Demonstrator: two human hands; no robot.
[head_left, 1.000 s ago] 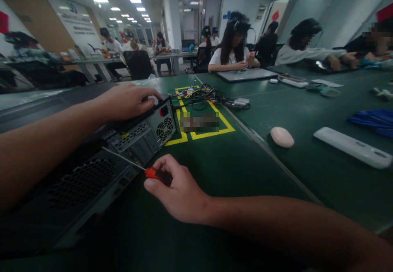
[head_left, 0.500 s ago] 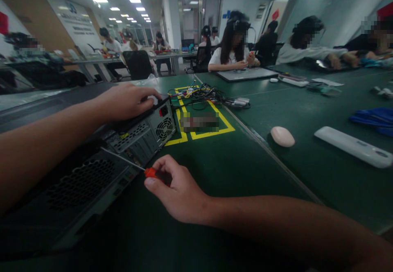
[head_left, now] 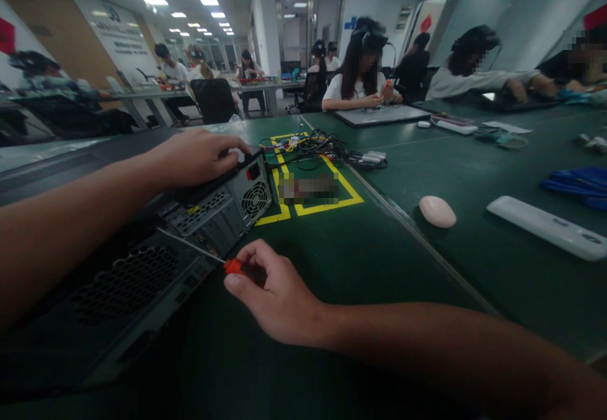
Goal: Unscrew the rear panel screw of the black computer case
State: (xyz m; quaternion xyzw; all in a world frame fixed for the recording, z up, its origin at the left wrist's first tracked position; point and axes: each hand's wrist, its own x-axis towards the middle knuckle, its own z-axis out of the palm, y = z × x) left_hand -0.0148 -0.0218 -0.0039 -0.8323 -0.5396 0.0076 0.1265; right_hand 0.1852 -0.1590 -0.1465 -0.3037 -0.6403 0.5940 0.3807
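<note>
A dark desktop computer case [head_left: 142, 319] lies at the left, its metal back panel with a fan grille and a red switch facing me. My left hand [head_left: 206, 154] rests on the case's upper edge at the far end, fingers bent over it. In my right hand [head_left: 275, 293] is a screwdriver [head_left: 233, 267] with a red and black handle, held between thumb and curled fingers. Its thin shaft slants up left across the back panel. The tip meets the panel's near upper part, where the contact point is too dark to make out.
Tangled cables [head_left: 327, 148] lie beyond the case, by yellow tape marks [head_left: 353, 200] and a blurred-out object [head_left: 308, 188]. Right of the table seam are a pinkish rounded object [head_left: 437, 211], a long white device [head_left: 545, 227] and blue cloth [head_left: 578, 186]. Several people sit at tables further off.
</note>
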